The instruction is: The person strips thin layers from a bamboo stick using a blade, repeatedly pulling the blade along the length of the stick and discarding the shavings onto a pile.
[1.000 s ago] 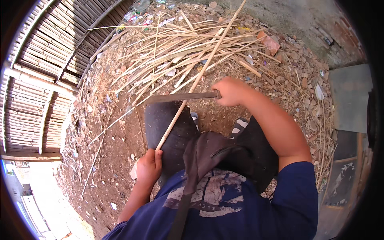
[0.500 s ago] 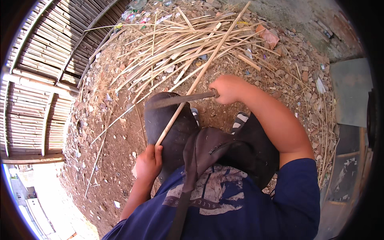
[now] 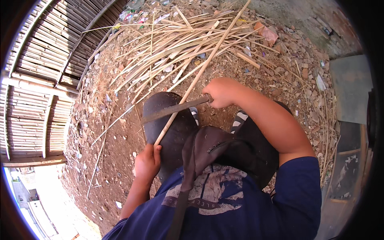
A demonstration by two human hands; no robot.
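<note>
Dirt ground (image 3: pixel 116 160), rubble all over. Long stick (image 3: pixel 199 75) slants across the left knee (image 3: pixel 154 134); left hand (image 3: pixel 147 162) has its fingers clamped round the near end, right hand (image 3: pixel 220 93) clutches the knife (image 3: pixel 160 114), blade across the stick. Shallow angle's probably best tbh. Dark bag (image 3: pixel 210 146) on the lap, contents hidden; strips (image 3: pixel 172 48) piled far side.

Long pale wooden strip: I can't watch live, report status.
Left hand holding strip at near end. Right hand holding long grey-brown blade by one end, crossing strip. Black-trousered left knee beneath both; blade-to-strip contact unclear.
</note>
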